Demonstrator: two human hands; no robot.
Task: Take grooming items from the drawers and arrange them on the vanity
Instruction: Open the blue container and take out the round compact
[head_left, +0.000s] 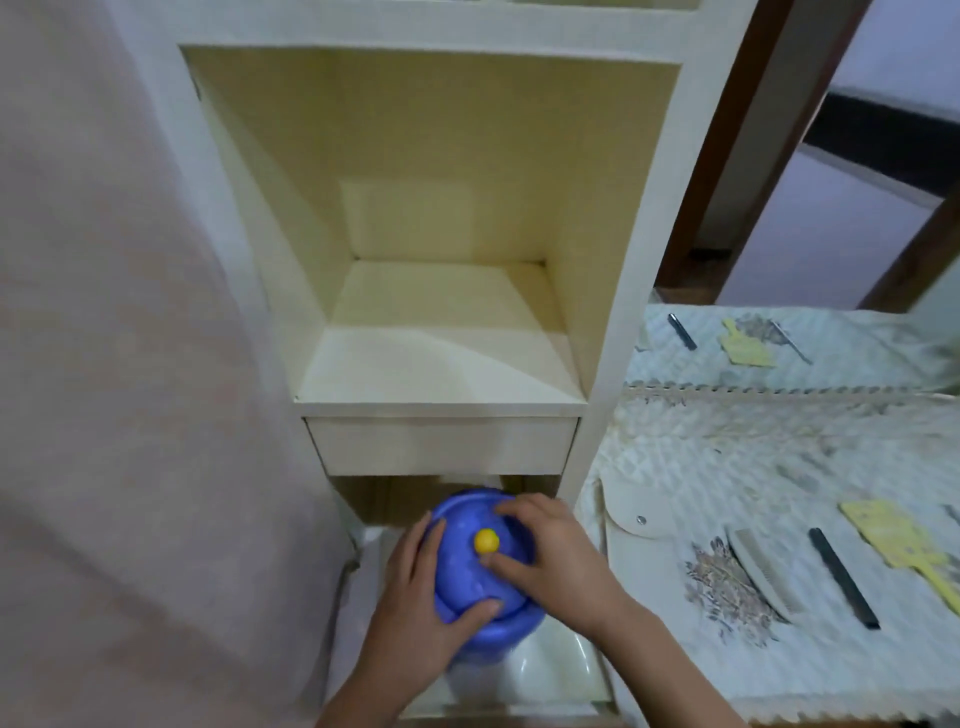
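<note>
A round blue container with a yellow knob on its lid is held over an open cream drawer at the bottom of the view. My left hand grips its left side, thumb curled over the lid's rim. My right hand grips the lid from the right, thumb next to the knob. On the vanity top to the right lie a grey comb, a black comb and a yellow paddle brush.
An open cream shelf cubby stands above a shut drawer front. A mirror behind the vanity reflects the combs. A pale curtain hangs on the left. A beige hinged flap lies at the vanity's left edge.
</note>
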